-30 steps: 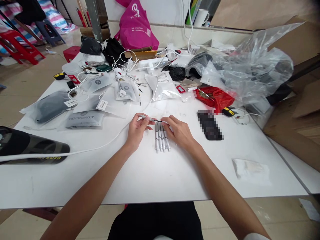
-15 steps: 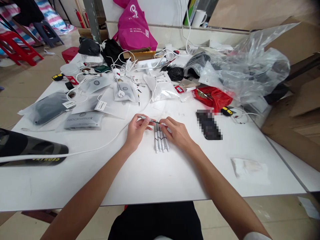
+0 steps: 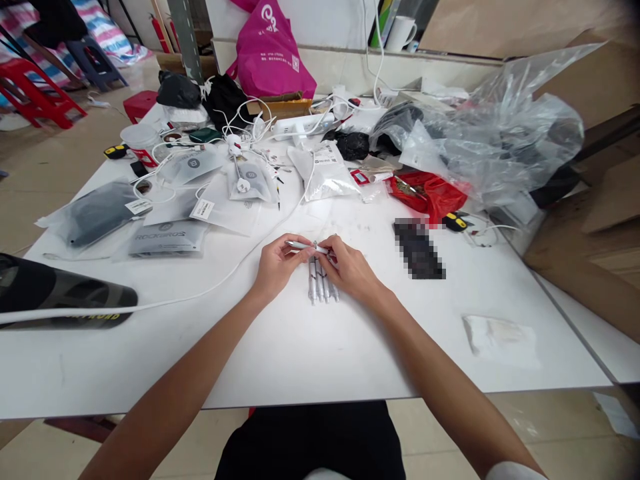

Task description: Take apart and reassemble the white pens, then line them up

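Note:
My left hand [image 3: 277, 265] and my right hand [image 3: 351, 270] meet at the middle of the white table [image 3: 300, 347]. Together they pinch one slim white pen [image 3: 306, 246], held crosswise just above the table, the left fingers on its left part and the right fingers on its right end. Under my right hand several more white pens [image 3: 321, 287] lie side by side, pointing toward me. My right palm rests partly over their far ends.
A white cable [image 3: 200, 291] runs across the table to the left, past a black vacuum-like device [image 3: 55, 291]. Plastic pouches [image 3: 167, 238], chargers and a pink bag [image 3: 273, 57] crowd the far side. A dark phone [image 3: 418, 249], a red bag [image 3: 430, 193], a large clear plastic bag [image 3: 505, 140] and a small white packet [image 3: 501, 339] lie to the right.
The two hands have drawn closer together, and the dark gap between the pen's two parts has closed, so the pen now looks whole and white.

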A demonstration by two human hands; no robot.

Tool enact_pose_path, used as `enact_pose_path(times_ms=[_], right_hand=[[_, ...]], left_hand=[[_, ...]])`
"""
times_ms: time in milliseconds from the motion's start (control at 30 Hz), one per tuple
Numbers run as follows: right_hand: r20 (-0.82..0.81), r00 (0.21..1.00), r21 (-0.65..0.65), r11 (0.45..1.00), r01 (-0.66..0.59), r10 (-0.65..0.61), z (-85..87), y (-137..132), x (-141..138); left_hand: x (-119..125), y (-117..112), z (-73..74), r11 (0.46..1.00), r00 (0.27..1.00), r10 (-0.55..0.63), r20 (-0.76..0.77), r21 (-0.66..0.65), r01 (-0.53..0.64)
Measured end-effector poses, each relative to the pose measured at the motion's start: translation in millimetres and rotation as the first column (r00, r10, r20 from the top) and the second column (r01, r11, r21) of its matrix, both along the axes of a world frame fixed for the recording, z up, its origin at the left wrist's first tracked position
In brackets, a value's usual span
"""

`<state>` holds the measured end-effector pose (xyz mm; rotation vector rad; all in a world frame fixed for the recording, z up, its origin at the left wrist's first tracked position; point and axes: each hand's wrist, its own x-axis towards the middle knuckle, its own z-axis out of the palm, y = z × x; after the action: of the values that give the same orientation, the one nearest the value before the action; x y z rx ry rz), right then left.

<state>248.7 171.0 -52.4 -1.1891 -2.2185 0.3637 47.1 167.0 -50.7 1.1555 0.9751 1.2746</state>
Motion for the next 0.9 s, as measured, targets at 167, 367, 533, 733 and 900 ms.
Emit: enact_pose_path(times_ms=[167, 367, 533, 733, 900], right_hand=[[0.089, 0.996, 0.061, 0.998, -0.034, 0.029, 3.6, 1.2, 0.5], [0.063, 0.998, 0.025, 1.0, -0.002, 0.0, 1.5, 0.1, -0.7], [0.027, 1.0, -0.018, 1.0, -0.003, 0.004, 0.3, -0.1, 0.2], [0.026, 0.999, 0.0, 0.999, -0.042, 0.042, 4.7, 0.0, 0.1], [0.057, 0.997, 0.005, 0.999, -0.054, 0.054, 4.2, 0.5, 0.6]], left_hand=[[0.7, -0.1, 0.0, 1.0, 1.0, 0.015, -0.006, 0.012, -0.015], [0.5, -0.6, -0.8, 1.0, 1.0, 0.012, -0.02, 0.025, -0.012], [-0.1, -0.9, -1.3, 1.0, 0.999, 0.021, -0.025, 0.009, -0.02], [-0.7, -0.2, -2.6, 1.0, 1.0, 0.03, -0.005, 0.005, -0.03], [-0.7, 0.3, -2.0, 0.999, 0.999, 0.042, 0.012, -0.012, -0.042]])
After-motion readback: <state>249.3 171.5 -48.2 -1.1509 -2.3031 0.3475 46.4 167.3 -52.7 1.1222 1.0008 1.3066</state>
